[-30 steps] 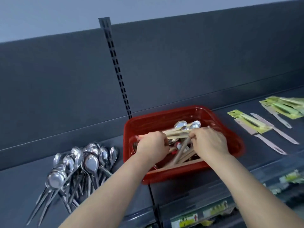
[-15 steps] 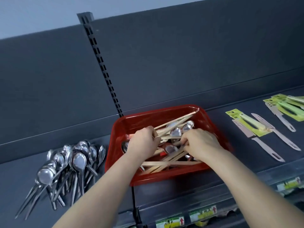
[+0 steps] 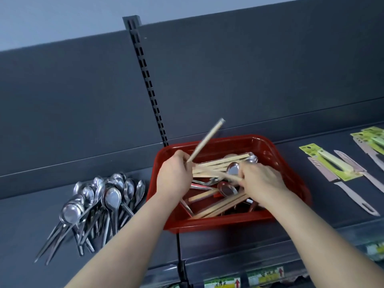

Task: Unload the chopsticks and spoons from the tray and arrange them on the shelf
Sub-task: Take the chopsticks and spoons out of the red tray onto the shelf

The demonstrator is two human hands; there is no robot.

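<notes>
A red plastic tray (image 3: 276, 154) sits on the dark shelf (image 3: 311, 208) and holds wooden chopsticks (image 3: 216, 164) mixed with metal spoons (image 3: 232, 169). My left hand (image 3: 173, 173) is over the tray's left side and grips a bundle of chopsticks; one wrapped pair (image 3: 207, 140) sticks up and to the right above the rim. Over the tray's right side, my right hand (image 3: 261, 179) has its fingers curled among chopsticks and a spoon; what it holds is partly hidden.
A pile of metal spoons (image 3: 99, 200) lies on the shelf left of the tray. Packaged knives and peelers (image 3: 340, 169) lie to the right. The slotted upright (image 3: 145, 80) rises behind the tray. Price labels (image 3: 249, 279) run along the shelf's front edge.
My left hand has lifted one wrapped pair of chopsticks so that it points up above the tray rim. The view shifted, so the tray now sits further right.
</notes>
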